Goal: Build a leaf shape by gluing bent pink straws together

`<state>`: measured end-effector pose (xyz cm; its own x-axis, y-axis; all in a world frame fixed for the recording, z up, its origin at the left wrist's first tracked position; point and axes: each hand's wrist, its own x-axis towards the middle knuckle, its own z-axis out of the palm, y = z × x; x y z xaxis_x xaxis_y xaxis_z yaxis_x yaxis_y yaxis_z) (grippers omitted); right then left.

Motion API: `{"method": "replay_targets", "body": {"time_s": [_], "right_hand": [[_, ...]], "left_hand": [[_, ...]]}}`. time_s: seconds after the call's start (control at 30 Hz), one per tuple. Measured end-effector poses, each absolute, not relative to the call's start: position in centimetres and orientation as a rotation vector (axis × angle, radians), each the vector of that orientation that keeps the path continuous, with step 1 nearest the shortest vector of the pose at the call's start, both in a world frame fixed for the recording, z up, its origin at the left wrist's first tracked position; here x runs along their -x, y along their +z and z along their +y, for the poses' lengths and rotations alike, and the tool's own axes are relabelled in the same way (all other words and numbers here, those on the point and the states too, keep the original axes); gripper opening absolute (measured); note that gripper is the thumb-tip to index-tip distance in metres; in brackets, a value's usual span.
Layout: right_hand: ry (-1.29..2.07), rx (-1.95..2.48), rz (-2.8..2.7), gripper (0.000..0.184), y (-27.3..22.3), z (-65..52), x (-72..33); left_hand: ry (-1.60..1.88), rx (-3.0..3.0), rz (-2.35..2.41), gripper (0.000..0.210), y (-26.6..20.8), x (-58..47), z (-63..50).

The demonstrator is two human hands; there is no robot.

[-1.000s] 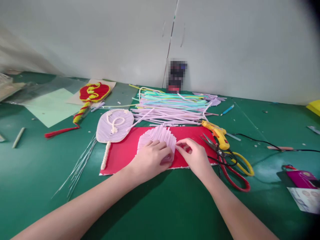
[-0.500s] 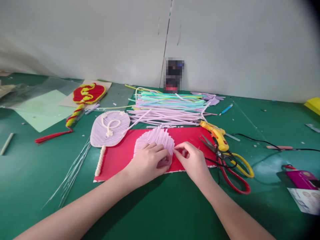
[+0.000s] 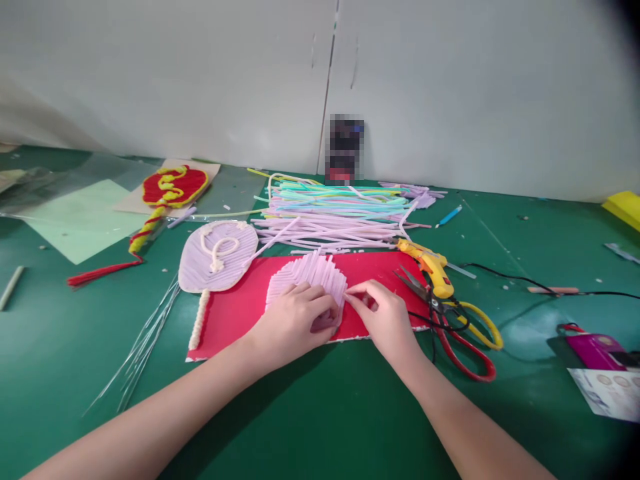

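Observation:
A rounded panel of lilac pipe cleaners (image 3: pixel 307 270), laid side by side, lies on a red board (image 3: pixel 235 313). My left hand (image 3: pixel 300 320) is closed over the panel's lower part, its curled fingers pressing and gripping it and hiding much of it. At the panel's right edge, my right hand (image 3: pixel 380 317) pinches the end of a lilac pipe cleaner between thumb and forefinger; its other fingers are curled in. Overlapping the board's left corner is a lilac fan-shaped piece (image 3: pixel 235 267) with a cream looped cord and a twisted cream handle (image 3: pixel 199 320).
Behind the board lies a pile of pipe cleaners (image 3: pixel 330 227). To the right are a yellow glue gun (image 3: pixel 430 267) with its black cord and scissors (image 3: pixel 463 333). Left are thin wires (image 3: pixel 145 347) and a red-and-yellow fan (image 3: pixel 175 187). A pixelated dark object (image 3: pixel 345 150) leans on the wall.
The whole view has shifted slightly. Both hands stay at the lilac panel with nearly the same hold; the right fingertips remain at its right edge.

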<state>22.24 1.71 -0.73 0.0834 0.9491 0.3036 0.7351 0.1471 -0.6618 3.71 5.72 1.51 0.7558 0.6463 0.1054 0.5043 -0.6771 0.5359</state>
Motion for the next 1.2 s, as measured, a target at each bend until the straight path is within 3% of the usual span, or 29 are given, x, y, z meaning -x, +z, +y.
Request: {"method": "replay_targets", "body": {"time_s": [0.17,0.7,0.93,1.2], "right_hand": [[0.383,1.629,-1.634,0.015,-0.5,1.6,-22.2],[0.478,1.609,-1.743,0.007,-0.2,1.3,-22.3],[0.642,1.564,-1.788,0.003,1.1,1.1,-22.1],[0.873,1.497,-1.841,0.004,1.5,0.8,-21.9]], "left_hand": [[0.401,-2.466,0.861,0.006,1.4,-3.7,5.7],[0.408,-2.415,0.864,0.008,1.4,-3.5,5.8],[0.240,-2.210,0.673,0.019,4.1,-1.7,8.0],[-0.042,-2.135,0.748,0.010,5.0,0.2,9.3]]}}
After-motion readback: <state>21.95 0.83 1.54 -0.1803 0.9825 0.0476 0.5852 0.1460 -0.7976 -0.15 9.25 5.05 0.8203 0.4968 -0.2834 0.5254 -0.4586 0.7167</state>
